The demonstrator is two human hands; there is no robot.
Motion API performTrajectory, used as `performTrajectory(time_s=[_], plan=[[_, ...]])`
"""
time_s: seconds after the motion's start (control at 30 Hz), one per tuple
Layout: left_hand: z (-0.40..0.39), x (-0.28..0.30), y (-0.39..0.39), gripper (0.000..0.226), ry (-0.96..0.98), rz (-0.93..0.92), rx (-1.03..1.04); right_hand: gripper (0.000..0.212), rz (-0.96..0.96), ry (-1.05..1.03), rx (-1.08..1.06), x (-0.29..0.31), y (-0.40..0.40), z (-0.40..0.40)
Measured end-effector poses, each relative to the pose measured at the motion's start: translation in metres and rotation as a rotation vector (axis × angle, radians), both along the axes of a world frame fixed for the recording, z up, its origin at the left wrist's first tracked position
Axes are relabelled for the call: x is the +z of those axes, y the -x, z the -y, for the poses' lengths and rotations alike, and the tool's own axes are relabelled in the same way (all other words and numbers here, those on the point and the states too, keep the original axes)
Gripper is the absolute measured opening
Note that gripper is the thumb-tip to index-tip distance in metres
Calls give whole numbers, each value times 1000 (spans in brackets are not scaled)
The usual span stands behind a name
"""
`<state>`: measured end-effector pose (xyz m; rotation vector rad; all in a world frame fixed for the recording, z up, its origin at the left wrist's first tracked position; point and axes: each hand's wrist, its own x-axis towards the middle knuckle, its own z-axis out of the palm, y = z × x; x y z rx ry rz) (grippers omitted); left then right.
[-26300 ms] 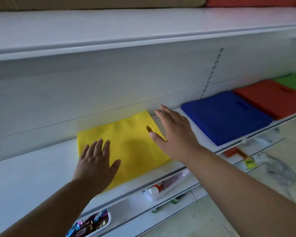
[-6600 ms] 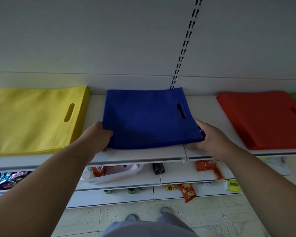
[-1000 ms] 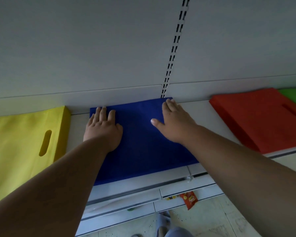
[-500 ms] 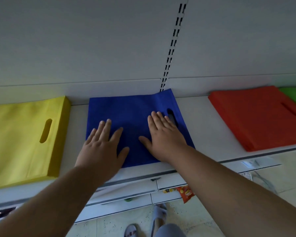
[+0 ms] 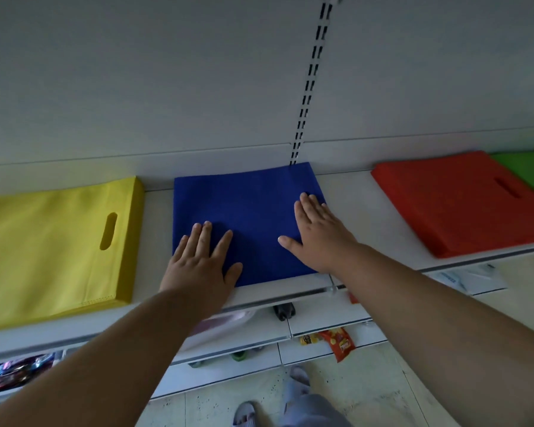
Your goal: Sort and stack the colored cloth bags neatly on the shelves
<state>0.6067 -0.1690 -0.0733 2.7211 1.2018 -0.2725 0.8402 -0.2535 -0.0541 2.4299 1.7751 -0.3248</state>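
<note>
Both palms flat on the blue bags [image 5: 247, 217], fingers straight, nothing clasped: left hand [image 5: 199, 266] at the near left corner, right hand [image 5: 318, 235] along the right edge. Blue stack back against the shelf [image 5: 346, 195] wall, front edge just short of the lip. Bare strips either side, toward yellow bags [image 5: 53, 245] left and red bags [image 5: 457, 201] right, green bags [image 5: 530, 171] beyond.

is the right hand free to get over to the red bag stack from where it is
Probably yes: the right hand lies flat and open on the blue bag stack, and only bare shelf lies between it and the red bag stack.
</note>
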Motion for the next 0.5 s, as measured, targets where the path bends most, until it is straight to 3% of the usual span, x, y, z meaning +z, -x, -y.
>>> performTrajectory(time_s=[0.1,0.23,0.33,0.5], plan=[[-2,21,-5,71,90,-36,9,76,-69,-148,-26,34,3,9],[23,54,-24,61,-118,265,23,58,-11,-455,-42,83,10,36],[58,68,-49,50,-129,380,-110,48,36,-621,-42,99,-3,69],[96,75,-92,46,-104,397,-221,53,98,-675,-163,110,-52,127]])
